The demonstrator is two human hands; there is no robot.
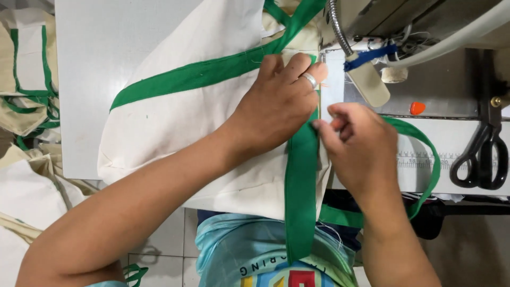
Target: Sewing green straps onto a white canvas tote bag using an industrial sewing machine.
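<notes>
A cream cloth bag (175, 122) with green trim lies on the white sewing table (101, 64). My left hand (279, 103), a ring on one finger, presses flat on the bag near the sewing machine's needle area. My right hand (356, 146) pinches the edge of a green strap (300, 186) that runs down over the bag and hangs off the table's front edge. A loop of the same green strap (433, 159) curves round to the right of my right hand.
The sewing machine (425, 26) with a flexible lamp arm (366, 79) stands at the top right. Black scissors (483, 154) lie at the far right. Several more cream and green bags (26, 95) are piled on the left.
</notes>
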